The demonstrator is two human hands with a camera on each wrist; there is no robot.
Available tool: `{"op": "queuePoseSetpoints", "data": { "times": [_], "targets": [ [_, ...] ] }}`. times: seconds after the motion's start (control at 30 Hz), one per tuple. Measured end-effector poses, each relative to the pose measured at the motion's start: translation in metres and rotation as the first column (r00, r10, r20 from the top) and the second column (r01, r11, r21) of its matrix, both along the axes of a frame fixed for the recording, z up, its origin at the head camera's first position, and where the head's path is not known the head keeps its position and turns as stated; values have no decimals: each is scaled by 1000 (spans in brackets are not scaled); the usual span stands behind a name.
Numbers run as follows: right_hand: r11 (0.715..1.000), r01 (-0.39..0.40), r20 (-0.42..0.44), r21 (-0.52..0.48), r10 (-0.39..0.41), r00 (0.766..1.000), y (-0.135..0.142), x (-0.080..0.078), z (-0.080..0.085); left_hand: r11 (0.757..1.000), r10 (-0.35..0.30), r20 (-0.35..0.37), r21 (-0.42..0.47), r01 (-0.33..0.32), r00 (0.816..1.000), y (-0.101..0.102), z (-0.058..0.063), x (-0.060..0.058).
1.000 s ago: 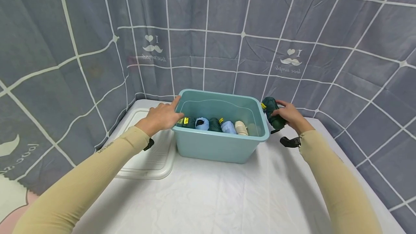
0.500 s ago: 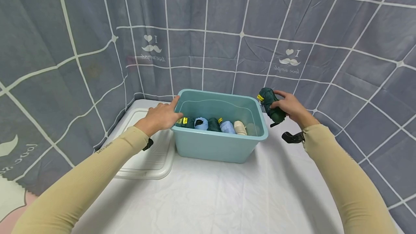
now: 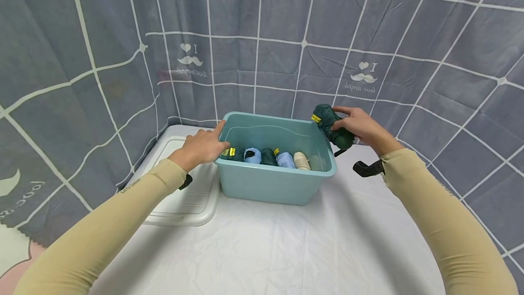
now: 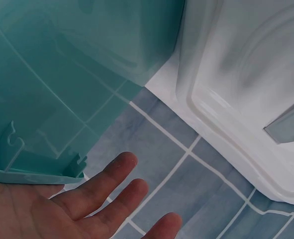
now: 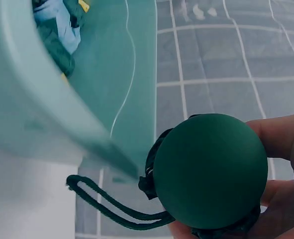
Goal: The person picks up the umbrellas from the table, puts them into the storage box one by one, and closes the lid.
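Observation:
My right hand (image 3: 360, 124) holds a folded dark green umbrella (image 3: 333, 126) with a yellow tag, raised at the right end of a light blue-green plastic bin (image 3: 266, 183). In the right wrist view the umbrella's round handle end (image 5: 211, 172) faces the camera, and its wrist loop (image 5: 112, 209) hangs out to the left. My left hand (image 3: 200, 148) rests on the bin's left rim, and the left wrist view shows straight fingers (image 4: 109, 181) outside the wall. Standing in a row inside are dark green, light blue and beige folded umbrellas (image 3: 301, 161), their lower parts hidden by the front wall.
A white lid (image 3: 184, 206) lies on the table left of the bin, partly under my left arm. White cloth (image 3: 262, 245) covers the table. A grey curtain (image 3: 282, 17) with white grid lines hangs close behind and along both sides.
My right hand has lifted the green umbrella and moved it leftward, from beside the bin's right end to its back right rim. My left hand stays on the left rim.

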State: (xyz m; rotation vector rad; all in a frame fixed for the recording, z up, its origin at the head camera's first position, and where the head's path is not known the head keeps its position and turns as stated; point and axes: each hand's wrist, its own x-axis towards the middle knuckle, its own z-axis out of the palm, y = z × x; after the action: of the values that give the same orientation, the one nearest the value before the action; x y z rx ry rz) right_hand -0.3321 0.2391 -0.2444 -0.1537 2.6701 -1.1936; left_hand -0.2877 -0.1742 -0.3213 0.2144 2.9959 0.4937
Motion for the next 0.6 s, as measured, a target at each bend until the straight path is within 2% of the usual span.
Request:
{"op": "queuePoseSetpoints", "data": {
  "times": [0.33,0.6],
  "targets": [
    [990,-136,27,39,135,990,-24,13,12,1000,5,3,3,-5,1000,1,0,0],
    [975,-209,77,70,204,976,-44,11,14,1000,9,5,-3,-9,1000,2,2,0]
  ]
}}
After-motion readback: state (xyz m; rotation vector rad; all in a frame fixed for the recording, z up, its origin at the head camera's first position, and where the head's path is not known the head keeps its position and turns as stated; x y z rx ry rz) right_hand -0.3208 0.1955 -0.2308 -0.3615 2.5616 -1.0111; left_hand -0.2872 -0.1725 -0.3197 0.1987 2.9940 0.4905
